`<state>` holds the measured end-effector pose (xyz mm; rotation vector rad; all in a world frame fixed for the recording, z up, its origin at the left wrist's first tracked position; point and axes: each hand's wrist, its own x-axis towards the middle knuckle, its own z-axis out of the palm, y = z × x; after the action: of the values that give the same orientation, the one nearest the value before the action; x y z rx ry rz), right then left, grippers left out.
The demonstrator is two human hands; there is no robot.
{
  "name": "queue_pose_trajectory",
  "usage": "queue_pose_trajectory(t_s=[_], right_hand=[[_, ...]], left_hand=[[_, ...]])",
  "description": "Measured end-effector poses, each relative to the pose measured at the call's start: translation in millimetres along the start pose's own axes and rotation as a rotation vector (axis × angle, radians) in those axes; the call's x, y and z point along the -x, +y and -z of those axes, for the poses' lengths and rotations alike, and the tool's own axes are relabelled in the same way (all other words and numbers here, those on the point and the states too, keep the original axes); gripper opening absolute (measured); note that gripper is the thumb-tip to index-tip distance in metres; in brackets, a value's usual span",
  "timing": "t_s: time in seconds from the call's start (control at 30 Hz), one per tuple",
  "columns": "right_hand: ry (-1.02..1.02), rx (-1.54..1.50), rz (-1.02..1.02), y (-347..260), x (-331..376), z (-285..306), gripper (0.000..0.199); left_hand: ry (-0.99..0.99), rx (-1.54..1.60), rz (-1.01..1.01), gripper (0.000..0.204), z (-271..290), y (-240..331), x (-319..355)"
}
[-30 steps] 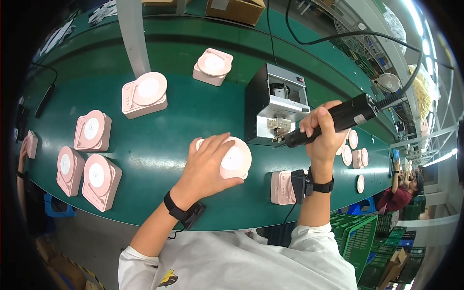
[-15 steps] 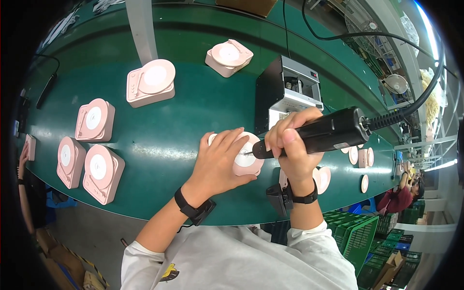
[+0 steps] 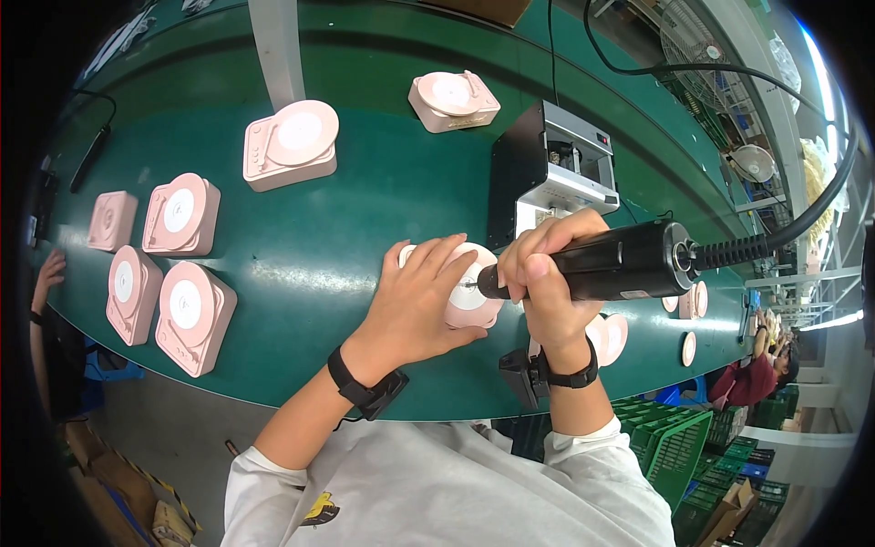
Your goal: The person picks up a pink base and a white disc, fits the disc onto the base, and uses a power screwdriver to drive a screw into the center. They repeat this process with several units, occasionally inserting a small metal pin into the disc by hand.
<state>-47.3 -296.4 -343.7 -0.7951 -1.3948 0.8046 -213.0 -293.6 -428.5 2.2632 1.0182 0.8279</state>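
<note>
My right hand (image 3: 558, 273) is wrapped round a black electric screwdriver (image 3: 629, 260), held nearly level. Its thin bit reaches the white centre of a pink record-player-shaped device (image 3: 476, 308) on the green bench. My left hand (image 3: 415, 296) grips this device from its left side, thumb at the near edge and fingers across the top, hiding much of it. Whether the bit sits in a screw is too small to tell.
Several similar pink devices (image 3: 292, 137) stand at the left and back, beside a plain pink box (image 3: 113, 221). A black and silver machine (image 3: 547, 173) is behind my right hand. A cable (image 3: 825, 196) trails from the screwdriver. A co-worker's hand (image 3: 51, 268) is at the far left.
The co-worker's hand at the far left has let go of the plain pink box, now farther in on the bench, and drawn back. My hands and screwdriver stay nearly the same; the view has shifted slightly.
</note>
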Motion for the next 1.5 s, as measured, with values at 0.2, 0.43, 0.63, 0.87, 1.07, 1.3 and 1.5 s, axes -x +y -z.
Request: queue_pose_trajectory(t_s=[0.2,0.43,0.63,0.87,1.07,1.3,1.5], right_hand=[[-0.021,0.031,0.066,5.0,1.2,1.8,0.026],[0.114,-0.011,0.144,-21.4,-14.5,33.7,0.021],[0.320,0.136,0.184,-25.2,-43.3,83.2,0.019],[0.236,0.213,0.089,-17.0,-38.9,91.0,0.018],[0.264,0.223,0.011,-19.9,-18.9,87.0,0.018],[0.288,0.153,0.119,-17.8,-33.4,87.9,0.017],[0.203,0.145,0.037,-22.8,-26.4,84.8,0.016]], left_hand=[[-0.138,-0.053,-0.041,0.093,15.0,2.5,-5.4],[-0.162,-0.198,-0.124,0.084,38.9,-27.2,-53.6],[0.330,-0.551,0.045,0.069,104.3,-133.6,-101.2],[0.234,-0.709,0.269,0.075,103.7,-144.1,-71.8],[0.007,-0.514,0.151,0.082,91.3,-75.8,-25.4],[0.099,-0.313,0.232,0.092,42.3,-23.7,0.9],[-0.095,-0.094,0.038,0.097,5.9,7.2,3.5]])
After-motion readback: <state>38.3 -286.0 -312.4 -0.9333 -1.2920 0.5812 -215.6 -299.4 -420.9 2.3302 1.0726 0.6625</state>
